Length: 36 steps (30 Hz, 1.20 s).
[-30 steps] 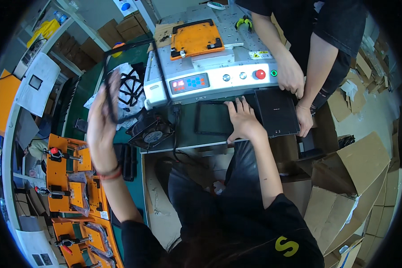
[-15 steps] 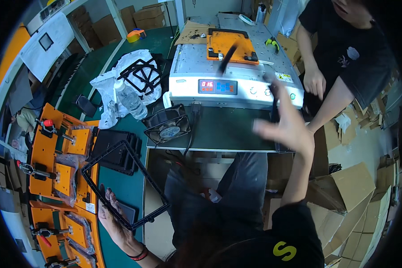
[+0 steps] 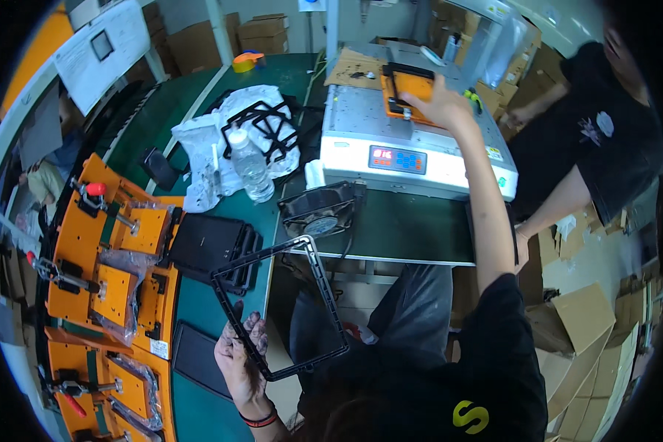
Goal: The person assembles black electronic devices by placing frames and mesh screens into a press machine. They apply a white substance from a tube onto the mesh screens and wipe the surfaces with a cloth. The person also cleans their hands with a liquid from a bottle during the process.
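Observation:
My left hand (image 3: 244,353) grips a black rectangular frame (image 3: 324,283) by its lower left side. The frame hangs tilted over the table's edge and my lap. My right arm stretches forward to the white heating machine (image 3: 346,152). Above its orange plate (image 3: 395,109), my right hand (image 3: 448,107) has thumb and fingers spread apart. A black frame-like part (image 3: 412,70) lies along the plate's far edge, and a thin dark bar (image 3: 393,74) stands out beside my thumb. Whether my fingers touch either is hard to tell.
A small fan (image 3: 320,210) stands before the machine. Left of it are a plastic bottle (image 3: 250,166) and black frames (image 3: 261,125) on a white cloth. Black panels (image 3: 206,239) lie beside orange clamp fixtures (image 3: 114,295). A co-worker (image 3: 589,140) stands at the right, near cardboard boxes (image 3: 567,317).
My right hand has reached forward from the machine's front to the orange plate. My left hand has moved right with the black frame. The whole view has shifted, and the co-worker stands farther right.

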### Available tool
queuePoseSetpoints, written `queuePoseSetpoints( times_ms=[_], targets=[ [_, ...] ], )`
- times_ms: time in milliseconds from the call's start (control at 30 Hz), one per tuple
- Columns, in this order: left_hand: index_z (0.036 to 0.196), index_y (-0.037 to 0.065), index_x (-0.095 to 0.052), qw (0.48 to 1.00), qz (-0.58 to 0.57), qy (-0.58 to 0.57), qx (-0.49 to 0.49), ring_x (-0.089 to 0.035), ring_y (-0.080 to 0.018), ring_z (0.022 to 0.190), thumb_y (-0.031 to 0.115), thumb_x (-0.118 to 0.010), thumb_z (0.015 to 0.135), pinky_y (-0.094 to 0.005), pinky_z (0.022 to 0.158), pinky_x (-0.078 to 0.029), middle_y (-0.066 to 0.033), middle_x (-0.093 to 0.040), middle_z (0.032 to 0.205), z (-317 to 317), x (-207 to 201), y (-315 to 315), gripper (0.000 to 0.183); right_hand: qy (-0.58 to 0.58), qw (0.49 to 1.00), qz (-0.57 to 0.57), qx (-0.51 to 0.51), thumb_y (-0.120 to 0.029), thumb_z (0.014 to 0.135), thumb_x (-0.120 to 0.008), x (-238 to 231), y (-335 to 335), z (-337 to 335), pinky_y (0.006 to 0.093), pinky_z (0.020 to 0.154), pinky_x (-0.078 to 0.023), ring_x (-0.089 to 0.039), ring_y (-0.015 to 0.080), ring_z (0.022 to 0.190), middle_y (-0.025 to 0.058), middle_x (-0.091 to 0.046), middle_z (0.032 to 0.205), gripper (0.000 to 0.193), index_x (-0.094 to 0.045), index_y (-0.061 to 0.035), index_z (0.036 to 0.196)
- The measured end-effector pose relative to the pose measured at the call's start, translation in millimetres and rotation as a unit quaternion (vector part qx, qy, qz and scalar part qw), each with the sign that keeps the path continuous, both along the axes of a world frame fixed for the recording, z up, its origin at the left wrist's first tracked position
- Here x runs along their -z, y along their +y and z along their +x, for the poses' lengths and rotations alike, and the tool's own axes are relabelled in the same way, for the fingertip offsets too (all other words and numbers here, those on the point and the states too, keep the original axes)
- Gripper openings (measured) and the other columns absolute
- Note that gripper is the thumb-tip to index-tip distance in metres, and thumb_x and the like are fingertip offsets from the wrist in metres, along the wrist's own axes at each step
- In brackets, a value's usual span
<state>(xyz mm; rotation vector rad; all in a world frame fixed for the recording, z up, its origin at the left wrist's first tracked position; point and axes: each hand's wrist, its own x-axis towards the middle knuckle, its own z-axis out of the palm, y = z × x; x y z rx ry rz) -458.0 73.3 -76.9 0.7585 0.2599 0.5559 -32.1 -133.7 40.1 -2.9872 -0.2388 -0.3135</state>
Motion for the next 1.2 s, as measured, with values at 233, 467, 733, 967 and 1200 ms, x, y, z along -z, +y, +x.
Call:
queuePoseSetpoints(
  times_ms=[233, 467, 733, 967, 1200],
  targets=[
    [0.126, -0.009, -0.039, 0.999, 0.049, 0.010, 0.009, -0.062, -0.0212, 0.089, 0.022, -0.064, 0.085, -0.0244, 0.071, -0.051, -0.0224, -0.057, 0.109, 8, 9, 5, 0.057, -0.212, 0.969, 0.081, -0.101, -0.047, 0.078, -0.061, 51, -26, 2, 0.0447, 0.085, -0.045, -0.056, 0.0431, 0.099, 0.0299, -0.055, 0.108, 0.078, -0.033, 0.0046, 0.130],
    [0.126, -0.009, -0.038, 0.998, 0.034, 0.042, 0.023, -0.058, -0.0225, 0.092, 0.022, -0.064, 0.085, -0.0252, 0.069, -0.048, -0.0217, -0.055, 0.111, 15, 5, -7, 0.057, -0.223, 0.944, 0.185, -0.157, -0.028, 0.083, -0.061, 50, -43, -30, 0.0453, 0.082, -0.044, -0.055, 0.0431, 0.098, 0.0296, -0.055, 0.106, 0.059, -0.035, 0.0014, 0.127],
    [0.137, -0.001, -0.023, 0.980, -0.121, -0.122, 0.103, -0.052, -0.0246, 0.113, 0.010, -0.049, 0.091, -0.0321, 0.090, -0.051, -0.0225, -0.044, 0.128, 23, 19, -22, 0.054, -0.215, 0.955, 0.204, 0.015, -0.018, 0.087, -0.047, 58, -156, -55, 0.0453, 0.066, -0.047, -0.061, 0.0400, 0.075, 0.0242, -0.062, 0.081, 0.028, -0.048, 0.0006, 0.109],
    [0.138, 0.000, -0.023, 0.917, -0.320, -0.178, 0.158, -0.045, -0.0224, 0.121, 0.006, -0.037, 0.095, -0.0316, 0.100, -0.043, -0.0161, -0.037, 0.137, 57, 20, -49, 0.045, -0.136, 0.971, 0.175, -0.086, 0.001, 0.082, -0.046, 110, -206, -111, 0.0447, 0.084, -0.044, -0.053, 0.0429, 0.100, 0.0284, -0.050, 0.117, 0.052, -0.028, -0.0004, 0.131],
    [0.139, 0.002, -0.021, 0.912, -0.342, -0.153, 0.166, -0.042, -0.0219, 0.123, 0.008, -0.040, 0.095, -0.0306, 0.101, -0.041, -0.0151, -0.035, 0.139, 79, 10, -75, 0.048, -0.166, 0.952, 0.246, -0.071, 0.000, 0.081, -0.053, 123, -208, -116, 0.0403, 0.085, -0.045, -0.055, 0.0402, 0.102, 0.0307, -0.053, 0.111, 0.062, -0.022, 0.0008, 0.134]
  ],
)
